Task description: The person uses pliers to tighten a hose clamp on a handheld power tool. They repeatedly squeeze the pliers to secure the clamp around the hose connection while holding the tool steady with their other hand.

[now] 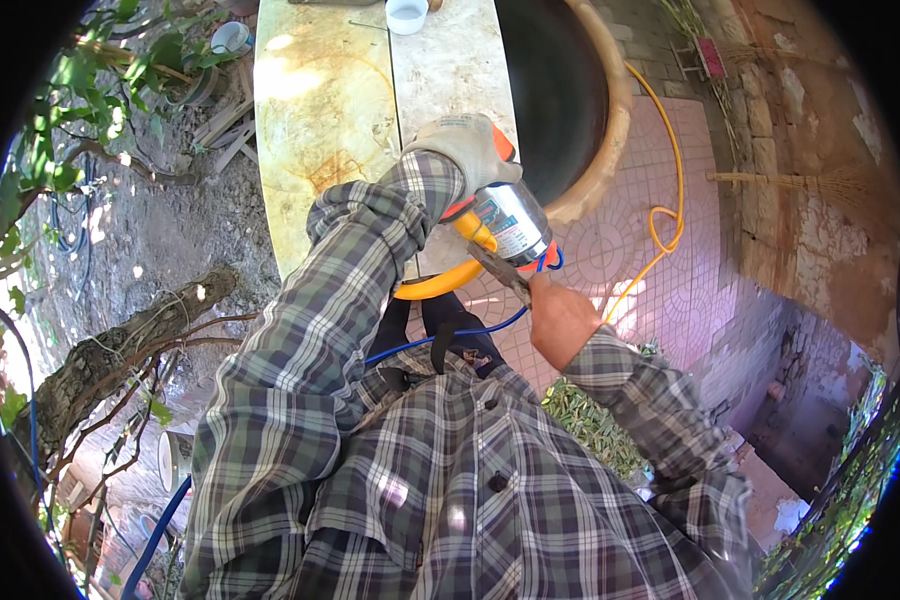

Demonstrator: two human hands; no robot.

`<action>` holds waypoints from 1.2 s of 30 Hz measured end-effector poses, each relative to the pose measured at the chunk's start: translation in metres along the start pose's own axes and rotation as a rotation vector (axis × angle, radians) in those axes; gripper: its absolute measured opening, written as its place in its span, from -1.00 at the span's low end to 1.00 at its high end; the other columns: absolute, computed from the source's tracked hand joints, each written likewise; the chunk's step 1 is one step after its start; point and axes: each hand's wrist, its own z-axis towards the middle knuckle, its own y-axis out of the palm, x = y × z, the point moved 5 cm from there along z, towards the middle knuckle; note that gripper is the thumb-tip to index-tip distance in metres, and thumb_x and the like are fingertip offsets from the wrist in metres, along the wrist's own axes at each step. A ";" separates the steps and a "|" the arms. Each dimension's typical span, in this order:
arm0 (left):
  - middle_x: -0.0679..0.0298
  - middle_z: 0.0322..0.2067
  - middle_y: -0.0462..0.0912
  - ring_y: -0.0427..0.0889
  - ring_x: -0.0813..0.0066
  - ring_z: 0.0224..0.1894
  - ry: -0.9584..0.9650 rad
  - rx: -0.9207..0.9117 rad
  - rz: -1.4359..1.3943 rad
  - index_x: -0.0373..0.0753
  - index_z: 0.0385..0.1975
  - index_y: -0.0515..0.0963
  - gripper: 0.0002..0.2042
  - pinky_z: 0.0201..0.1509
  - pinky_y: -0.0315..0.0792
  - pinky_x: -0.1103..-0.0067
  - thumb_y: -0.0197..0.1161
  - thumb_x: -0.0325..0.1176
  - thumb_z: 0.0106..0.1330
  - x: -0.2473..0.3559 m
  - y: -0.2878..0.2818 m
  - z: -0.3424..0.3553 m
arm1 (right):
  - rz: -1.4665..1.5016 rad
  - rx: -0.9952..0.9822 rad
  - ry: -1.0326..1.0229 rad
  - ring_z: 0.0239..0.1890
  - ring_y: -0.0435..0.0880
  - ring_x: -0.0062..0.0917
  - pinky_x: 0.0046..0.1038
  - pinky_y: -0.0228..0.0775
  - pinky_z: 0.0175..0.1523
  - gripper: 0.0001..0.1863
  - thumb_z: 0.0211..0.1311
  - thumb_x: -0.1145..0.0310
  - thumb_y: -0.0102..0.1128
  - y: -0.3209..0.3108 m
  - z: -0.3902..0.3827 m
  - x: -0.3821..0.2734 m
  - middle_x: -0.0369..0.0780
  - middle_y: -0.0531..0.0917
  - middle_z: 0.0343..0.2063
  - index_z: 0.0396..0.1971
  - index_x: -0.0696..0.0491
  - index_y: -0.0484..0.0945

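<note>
Plaid flannel fills the lower part of the view, where the person's shirt [470,500] runs up into both sleeves. Beyond the hands lies a long pale stone counter [320,110], with a small white cup [407,14] at its far end, well apart from the fingers. Just to the right of the counter, past the gloved fingers, stands a big dark round basin with a tan rim [610,130]. Pink patterned tiles [660,300] cover the floor under and to the right of the hands, and a thin yellow hose [670,200] loops across them. A gnarled tree trunk [120,350] lies off to the left on bare soil. The left hand [470,150], in a pale work glove with an orange back, has its fingers wrapped tight around the top of a silvery cylindrical device [515,222], which hangs tilted between the two hands. The right hand [560,320], bare, is closed around a metal tool [500,270] whose tip touches the lower edge of the cylinder; its fingers are hidden behind the back of the hand. A thick yellow hose [440,285] curves just below the cylinder, and a blue cable [450,338] runs from there toward the shirt.
</note>
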 end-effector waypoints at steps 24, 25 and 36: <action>-0.17 -0.19 0.64 0.65 0.00 -0.09 -0.027 0.022 0.033 -0.49 -0.06 0.49 -0.24 0.05 0.47 0.34 0.27 0.18 0.00 0.000 0.000 -0.001 | 1.410 -0.450 0.489 -0.71 0.29 -0.68 -0.55 0.14 -0.61 -0.85 0.31 0.37 0.08 0.028 -0.023 -0.033 -0.33 0.37 -0.66 -0.24 0.12 0.42; -0.17 -0.18 0.64 0.65 0.00 -0.09 -0.028 0.016 0.034 -0.50 -0.06 0.49 -0.24 0.05 0.46 0.34 0.27 0.18 -0.01 0.001 -0.001 -0.001 | 1.337 -0.429 0.455 -0.69 0.34 -0.65 -0.54 0.18 -0.59 -0.83 0.31 0.37 0.08 0.023 -0.021 -0.032 -0.31 0.41 -0.65 -0.21 0.14 0.42; -0.17 -0.15 0.63 0.64 0.00 -0.07 0.020 -0.009 -0.012 -0.46 -0.03 0.48 -0.24 0.06 0.46 0.34 0.29 0.18 -0.02 0.008 -0.002 -0.003 | 1.311 -0.293 0.489 -0.52 0.55 -0.58 -0.52 0.37 -0.43 -0.72 0.40 0.34 0.02 0.011 -0.033 -0.031 -0.24 0.56 -0.51 -0.01 0.19 0.44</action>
